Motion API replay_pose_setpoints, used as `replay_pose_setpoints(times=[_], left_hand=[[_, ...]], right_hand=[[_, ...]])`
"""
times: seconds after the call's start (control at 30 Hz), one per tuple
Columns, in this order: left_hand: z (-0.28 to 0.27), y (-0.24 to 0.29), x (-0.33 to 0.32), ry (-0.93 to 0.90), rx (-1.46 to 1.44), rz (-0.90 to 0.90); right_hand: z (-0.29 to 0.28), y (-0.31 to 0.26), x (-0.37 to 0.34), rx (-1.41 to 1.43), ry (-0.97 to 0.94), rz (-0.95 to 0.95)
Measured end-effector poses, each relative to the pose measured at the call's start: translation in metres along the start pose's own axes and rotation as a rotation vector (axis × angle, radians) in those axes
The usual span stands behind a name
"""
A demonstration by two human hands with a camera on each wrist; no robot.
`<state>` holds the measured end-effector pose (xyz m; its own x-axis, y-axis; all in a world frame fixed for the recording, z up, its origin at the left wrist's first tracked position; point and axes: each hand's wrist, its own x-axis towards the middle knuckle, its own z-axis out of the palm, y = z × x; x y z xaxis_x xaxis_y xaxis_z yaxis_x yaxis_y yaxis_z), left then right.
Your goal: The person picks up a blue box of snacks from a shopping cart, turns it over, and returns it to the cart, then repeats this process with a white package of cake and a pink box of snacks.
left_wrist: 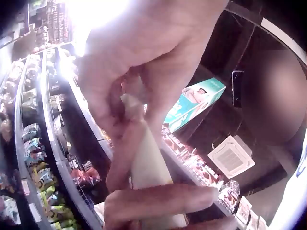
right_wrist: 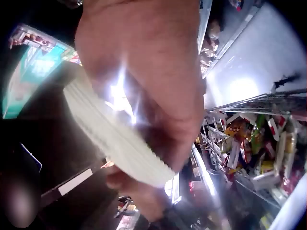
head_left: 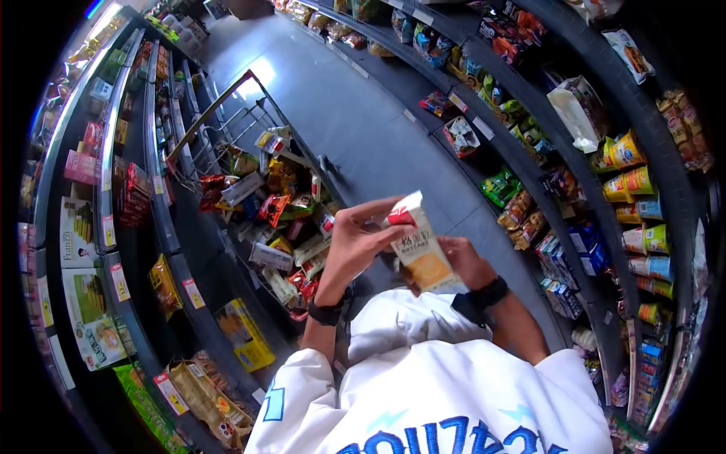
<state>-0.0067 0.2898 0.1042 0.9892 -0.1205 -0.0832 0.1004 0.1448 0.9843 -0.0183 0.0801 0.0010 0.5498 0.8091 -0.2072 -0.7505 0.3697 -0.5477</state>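
In the head view a cream snack packet (head_left: 429,261) with a red logo and an orange picture is held tilted in front of the chest. My left hand (head_left: 361,240) pinches its upper left side, the thumb lying across the front. At the packet's right edge my right hand (head_left: 470,263) grips it, with part of the fingers hidden behind. The left wrist view shows fingers around the narrow side of the packet (left_wrist: 151,167). From the right wrist, the packet's crimped end (right_wrist: 120,139) shows edge-on under the right hand (right_wrist: 144,72).
A shopping cart (head_left: 208,113) piled with packaged snacks (head_left: 276,208) stands just ahead and to the left. Shelves of boxes (head_left: 79,231) line the left side. On the right, shelves hold bagged snacks (head_left: 501,188) and cup-shaped packs (head_left: 629,183). Grey floor (head_left: 340,113) runs between.
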Motion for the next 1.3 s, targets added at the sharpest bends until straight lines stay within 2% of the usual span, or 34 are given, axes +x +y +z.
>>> replay_pose_setpoints(times=[0.03, 0.07, 0.1, 0.17, 0.2, 0.3, 0.33, 0.43, 0.47, 0.57, 0.6, 0.7, 0.8, 0.83, 0.87, 0.9, 0.93, 0.97, 1.03, 1.07, 1.17, 1.2, 1.3], left_hand=[[0.001, 0.001, 0.001, 0.019, -0.055, 0.019], [-0.002, -0.002, 0.003, 0.017, 0.072, 0.111], [-0.004, -0.005, 0.003, 0.019, -0.012, 0.066], [-0.003, -0.011, -0.002, 0.013, -0.185, -0.036], [0.0, -0.008, -0.005, -0.05, -0.341, -0.141], [0.015, -0.041, -0.006, -0.013, -0.267, -0.072], [0.022, -0.048, -0.007, 0.058, -0.277, -0.059], [0.032, -0.05, -0.009, 0.124, -0.182, -0.036], [0.03, -0.053, -0.01, 0.136, -0.24, -0.112], [0.028, -0.053, -0.009, 0.208, -0.397, -0.094], [0.032, -0.052, -0.006, 0.245, -0.421, -0.057], [0.036, -0.059, -0.003, 0.184, -0.388, -0.074], [0.036, -0.069, 0.001, 0.142, -0.346, -0.11], [0.035, -0.073, 0.002, 0.13, -0.328, -0.127], [0.039, -0.075, 0.005, 0.196, -0.193, -0.054], [0.042, -0.074, 0.004, 0.185, -0.297, -0.108], [0.045, -0.07, 0.003, 0.173, -0.403, -0.16], [0.05, -0.064, 0.003, 0.159, -0.509, -0.211], [0.056, -0.063, 0.005, 0.166, -0.473, -0.223], [0.053, -0.07, 0.008, 0.16, -0.449, -0.229], [0.046, -0.088, 0.019, 0.194, -0.468, -0.229], [0.048, -0.085, 0.02, 0.202, -0.477, -0.257], [0.064, -0.087, 0.029, 0.143, -0.62, -0.298]], right_hand=[[0.005, -0.004, 0.003, 0.087, 0.038, -0.034], [0.01, -0.007, 0.005, 0.173, 0.073, -0.071], [0.014, -0.011, 0.008, 0.258, 0.105, -0.11], [0.018, -0.011, 0.02, -0.249, 0.459, -0.396], [0.042, -0.018, 0.026, -0.6, 0.666, -0.568], [0.066, -0.015, 0.028, -1.368, 1.035, -0.603], [0.076, -0.015, 0.027, -1.398, 1.008, -0.574], [0.085, -0.005, 0.019, -1.387, 0.771, -0.559], [0.08, -0.002, 0.017, -1.32, 0.667, -0.581], [0.062, 0.0, 0.014, -1.273, 0.63, -0.638], [0.06, 0.0, 0.016, -0.899, 0.625, -0.595], [0.073, -0.006, 0.018, -0.979, 0.791, -0.682], [0.068, -0.015, 0.008, -0.994, 0.745, -0.336], [0.064, -0.019, 0.006, -1.065, 0.836, -0.356], [0.06, -0.024, 0.005, -1.137, 0.924, -0.375], [0.057, -0.027, 0.004, -1.207, 1.012, -0.392], [0.05, -0.026, 0.006, -1.409, 1.112, -0.529], [0.049, -0.029, 0.007, -1.516, 1.036, -0.57], [0.054, -0.031, 0.007, -1.721, 0.874, -0.643], [0.061, -0.03, 0.004, -1.747, 0.775, -0.599], [0.05, -0.029, -0.005, -1.651, 0.628, -0.692], [0.041, -0.03, -0.008, -1.539, 0.687, -0.705], [0.04, -0.038, -0.018, -1.05, 0.968, -0.519]])
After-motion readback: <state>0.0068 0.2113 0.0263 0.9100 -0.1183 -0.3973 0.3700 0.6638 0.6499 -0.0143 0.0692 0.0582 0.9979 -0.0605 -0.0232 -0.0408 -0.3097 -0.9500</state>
